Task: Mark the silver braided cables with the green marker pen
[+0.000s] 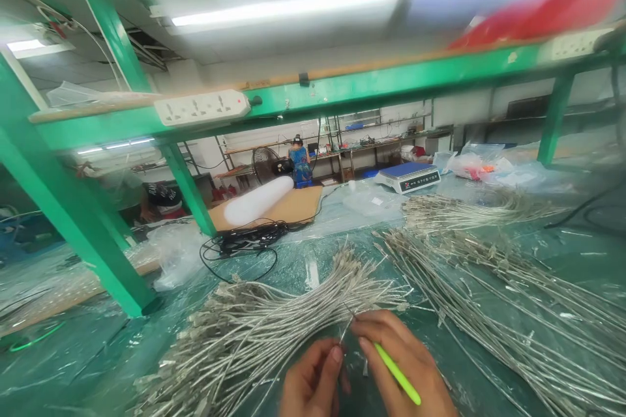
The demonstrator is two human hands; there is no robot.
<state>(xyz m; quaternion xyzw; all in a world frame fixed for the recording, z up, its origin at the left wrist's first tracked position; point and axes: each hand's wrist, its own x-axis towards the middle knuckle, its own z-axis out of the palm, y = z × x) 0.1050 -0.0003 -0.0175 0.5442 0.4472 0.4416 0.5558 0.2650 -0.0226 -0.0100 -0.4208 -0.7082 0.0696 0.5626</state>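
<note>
Left hand (313, 378), mine: fingertips pinching one thin silver cable (344, 335), toward the worktop's (98, 355) near edge. Right hand (403, 365), mine: gripping a lime-green tool (398, 374). Cable bundle (288, 319): just beyond. Loose cables (469, 313): toward the right edge. Scale (408, 177): toward the far edge.
</note>
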